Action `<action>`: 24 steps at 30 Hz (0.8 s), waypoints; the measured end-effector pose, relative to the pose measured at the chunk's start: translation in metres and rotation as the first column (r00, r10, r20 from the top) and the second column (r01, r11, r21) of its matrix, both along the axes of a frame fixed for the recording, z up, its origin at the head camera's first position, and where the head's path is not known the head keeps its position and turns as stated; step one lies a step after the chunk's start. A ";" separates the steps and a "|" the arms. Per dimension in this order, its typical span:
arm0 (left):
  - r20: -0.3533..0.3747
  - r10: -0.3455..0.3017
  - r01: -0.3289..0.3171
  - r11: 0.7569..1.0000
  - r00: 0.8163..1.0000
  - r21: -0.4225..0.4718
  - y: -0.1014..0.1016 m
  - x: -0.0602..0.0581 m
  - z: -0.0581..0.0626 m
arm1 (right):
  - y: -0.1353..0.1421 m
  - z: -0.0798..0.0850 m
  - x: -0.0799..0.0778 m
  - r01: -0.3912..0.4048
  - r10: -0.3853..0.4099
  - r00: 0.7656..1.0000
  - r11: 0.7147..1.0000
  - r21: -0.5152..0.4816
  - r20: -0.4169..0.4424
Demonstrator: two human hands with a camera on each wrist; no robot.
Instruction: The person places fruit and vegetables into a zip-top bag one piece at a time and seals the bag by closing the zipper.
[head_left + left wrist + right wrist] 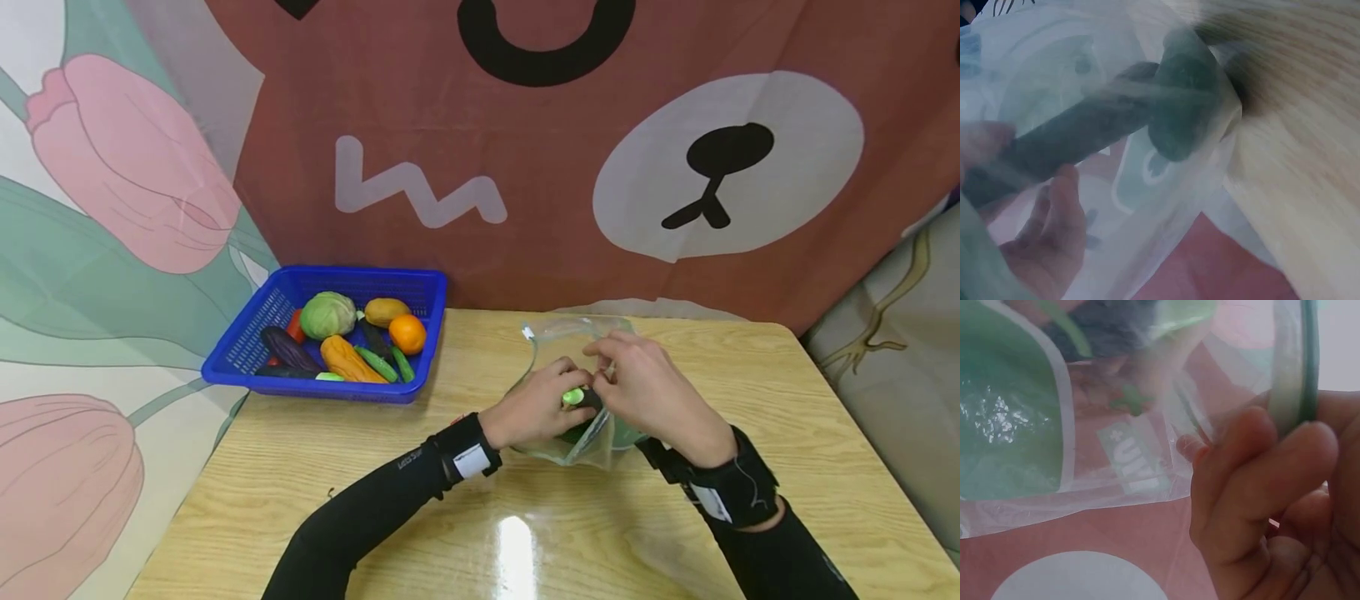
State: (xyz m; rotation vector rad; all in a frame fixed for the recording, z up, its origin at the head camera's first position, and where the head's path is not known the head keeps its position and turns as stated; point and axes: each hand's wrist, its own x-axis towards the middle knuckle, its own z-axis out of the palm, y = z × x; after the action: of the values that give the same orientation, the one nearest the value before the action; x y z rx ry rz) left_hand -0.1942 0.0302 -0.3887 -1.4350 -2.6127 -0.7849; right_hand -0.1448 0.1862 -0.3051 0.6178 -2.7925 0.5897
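Observation:
A clear zip bag [555,337] with green printing stands on the table between my two hands. My left hand [536,406] reaches into its mouth and grips a long dark vegetable with a light green tip [573,397]. Through the film in the left wrist view, the vegetable's dark body [1079,134] slants down into the bag, its far end against a rounded dark green vegetable [1182,119] inside. My right hand [656,392] pinches the bag's rim on the right side. In the right wrist view, curled fingers [1272,487] hold the edge beside the green zip strip [1309,362].
A blue basket [213,367] at the back left holds a cabbage [327,315], an orange [407,334], an eggplant [288,348] and several other vegetables. The wooden table [420,517] meets a printed bear cloth [525,250] along its back edge.

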 end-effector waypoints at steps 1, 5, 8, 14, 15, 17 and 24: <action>0.010 -0.005 0.005 1.000 1.000 -0.004 0.000 -0.001 0.000 | 0.000 0.000 0.000 -0.001 0.001 1.000 1.000 -0.001 0.000; 0.100 -0.073 0.081 0.993 0.992 -0.081 0.003 -0.003 -0.004 | 0.000 0.000 0.001 -0.002 0.002 1.000 1.000 -0.008 0.003; 0.158 -0.124 0.144 0.982 0.980 -0.120 0.004 -0.003 -0.005 | -0.001 0.001 0.001 -0.002 0.002 1.000 1.000 -0.012 0.004; 0.159 -0.139 0.154 0.984 0.977 -0.086 0.002 -0.001 0.000 | -0.001 0.001 0.001 0.001 -0.001 1.000 1.000 -0.009 0.000; 0.151 -0.139 0.152 0.986 0.979 -0.075 0.001 -0.001 0.001 | -0.001 0.001 0.001 0.001 -0.001 1.000 1.000 -0.008 -0.001; 0.140 -0.147 0.155 0.987 0.979 -0.047 -0.001 0.001 0.004 | -0.001 0.001 0.001 -0.001 0.001 1.000 1.000 -0.008 0.000; 0.185 -0.170 0.163 0.985 0.968 0.051 -0.022 0.004 0.025 | -0.002 0.000 0.002 -0.007 0.007 1.000 1.000 -0.011 0.005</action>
State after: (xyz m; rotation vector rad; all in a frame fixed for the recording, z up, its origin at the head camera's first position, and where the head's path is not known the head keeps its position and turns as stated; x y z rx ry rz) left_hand -0.1905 0.0083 -0.3637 -1.6645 -2.6192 -1.0292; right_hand -0.1425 0.1842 -0.3049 0.6245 -2.7912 0.6089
